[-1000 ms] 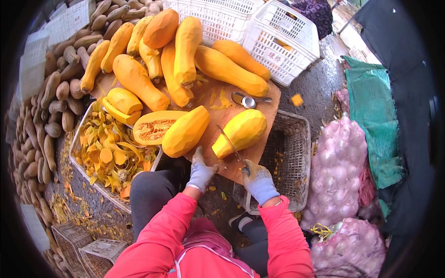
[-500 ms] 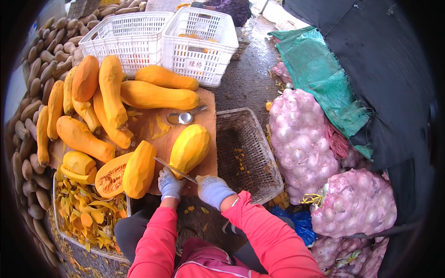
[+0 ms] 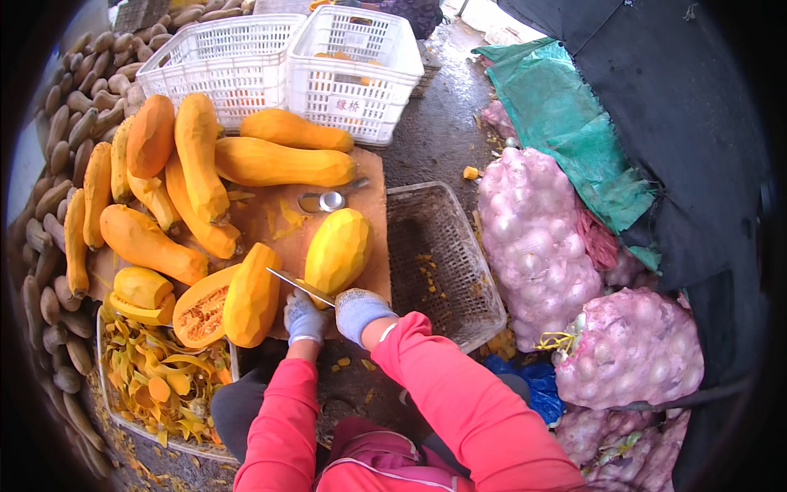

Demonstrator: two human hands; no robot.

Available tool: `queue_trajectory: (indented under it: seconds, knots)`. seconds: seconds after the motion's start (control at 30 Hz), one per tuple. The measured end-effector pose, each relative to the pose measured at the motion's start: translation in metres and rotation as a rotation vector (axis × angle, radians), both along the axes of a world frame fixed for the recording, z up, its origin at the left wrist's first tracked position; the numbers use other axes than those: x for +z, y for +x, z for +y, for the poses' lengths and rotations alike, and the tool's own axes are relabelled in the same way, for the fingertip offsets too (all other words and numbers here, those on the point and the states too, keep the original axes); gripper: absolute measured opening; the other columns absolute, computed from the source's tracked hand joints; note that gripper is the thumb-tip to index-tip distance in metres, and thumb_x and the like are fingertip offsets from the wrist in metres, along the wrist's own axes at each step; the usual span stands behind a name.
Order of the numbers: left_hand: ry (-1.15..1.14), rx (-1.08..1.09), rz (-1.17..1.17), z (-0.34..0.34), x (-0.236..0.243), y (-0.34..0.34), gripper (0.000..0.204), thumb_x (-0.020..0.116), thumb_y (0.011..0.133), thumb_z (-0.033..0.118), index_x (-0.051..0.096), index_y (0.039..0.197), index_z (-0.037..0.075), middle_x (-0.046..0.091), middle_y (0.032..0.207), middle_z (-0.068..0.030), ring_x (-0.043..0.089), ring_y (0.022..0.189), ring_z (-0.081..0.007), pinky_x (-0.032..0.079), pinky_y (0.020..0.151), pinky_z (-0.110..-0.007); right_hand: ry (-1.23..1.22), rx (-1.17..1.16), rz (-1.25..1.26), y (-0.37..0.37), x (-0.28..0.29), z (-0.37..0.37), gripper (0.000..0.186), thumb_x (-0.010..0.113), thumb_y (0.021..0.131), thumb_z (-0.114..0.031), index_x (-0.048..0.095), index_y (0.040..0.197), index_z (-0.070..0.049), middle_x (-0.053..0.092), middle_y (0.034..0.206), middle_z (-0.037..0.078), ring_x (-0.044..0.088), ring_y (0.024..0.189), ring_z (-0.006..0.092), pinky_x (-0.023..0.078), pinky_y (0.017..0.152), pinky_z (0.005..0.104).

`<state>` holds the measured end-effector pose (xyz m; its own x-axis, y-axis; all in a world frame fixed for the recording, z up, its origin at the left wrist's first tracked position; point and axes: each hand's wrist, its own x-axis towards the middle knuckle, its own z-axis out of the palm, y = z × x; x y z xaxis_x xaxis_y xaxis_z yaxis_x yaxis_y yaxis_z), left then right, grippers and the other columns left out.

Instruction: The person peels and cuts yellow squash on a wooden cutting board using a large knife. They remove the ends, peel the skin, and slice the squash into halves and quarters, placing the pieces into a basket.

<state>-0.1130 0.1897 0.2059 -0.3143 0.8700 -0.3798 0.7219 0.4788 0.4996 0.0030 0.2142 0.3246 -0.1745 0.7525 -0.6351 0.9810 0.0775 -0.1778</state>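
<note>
A peeled yellow pumpkin [image 3: 341, 250] lies near the right edge of a brown board [image 3: 283, 236]. My left hand [image 3: 305, 316], in a grey-white glove, is closed at the pumpkin's near end, its fingertips partly hidden by the blade. In my gloved right hand [image 3: 362, 313] is a knife [image 3: 300, 285], its blade pointing left across that near end. Left of the blade rests a peeled pumpkin half [image 3: 251, 297]. Beside it, another half [image 3: 201, 313] shows its seedy, stringy inside. Farther up the board lies a metal tool with a round silver part [image 3: 331, 201].
Several peeled long pumpkins [image 3: 283, 162] cover the board's far left. A crate of peelings [image 3: 168, 381] stands at the near left, a dark crate [image 3: 443, 271] right of the board. White crates [image 3: 225, 66] are behind. Net sacks of onions [image 3: 537, 254] line the right; unpeeled pumpkins [image 3: 70, 139] the left.
My right hand and the knife have moved a little left and away from me, closer to my left hand. The view has shifted slightly; the pumpkin stays by the board's right edge.
</note>
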Motion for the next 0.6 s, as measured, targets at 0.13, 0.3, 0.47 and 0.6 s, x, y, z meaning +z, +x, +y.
queue_trajectory:
  seconds: [0.13,0.3,0.47,0.6]
  knots:
    - [-0.015,-0.007,-0.059,0.005,0.0,-0.008,0.086,0.082,0.074,0.057,0.05,0.134,0.003,0.06,0.126,-0.027,0.062,0.117,-0.0432,0.052,0.099,-0.049,-0.011,0.048,-0.049,-0.015,-0.005,0.017,0.032,0.056,0.094,-0.018,0.075,0.117,-0.008,0.069,0.124,0.022,0.066,0.116,0.039,0.054,0.098,0.0488]
    - [0.038,-0.017,-0.032,0.007,0.003,-0.008,0.091,0.083,0.07,0.059,0.05,0.133,0.001,0.061,0.124,-0.028,0.063,0.115,-0.0419,0.052,0.099,-0.048,0.023,0.134,-0.065,-0.011,-0.033,0.027,0.032,0.056,0.093,-0.018,0.076,0.115,-0.005,0.069,0.123,0.022,0.067,0.114,0.0392,0.054,0.099,0.0474]
    - [-0.027,-0.025,0.007,0.002,0.01,-0.001,0.089,0.088,0.066,0.052,0.049,0.13,0.003,0.057,0.131,-0.0239,0.06,0.121,-0.0399,0.051,0.101,-0.046,0.057,0.112,-0.048,0.003,-0.073,0.029,0.03,0.062,0.088,-0.021,0.078,0.108,-0.005,0.071,0.117,0.023,0.069,0.109,0.0393,0.054,0.097,0.0469]
    - [0.001,-0.041,0.057,-0.003,0.005,0.007,0.087,0.088,0.067,0.045,0.049,0.134,0.005,0.057,0.126,-0.0215,0.06,0.116,-0.0417,0.052,0.098,-0.048,0.028,0.183,-0.039,0.026,-0.093,0.02,0.029,0.06,0.092,-0.021,0.076,0.111,-0.005,0.071,0.115,0.023,0.069,0.108,0.0395,0.056,0.093,0.0474]
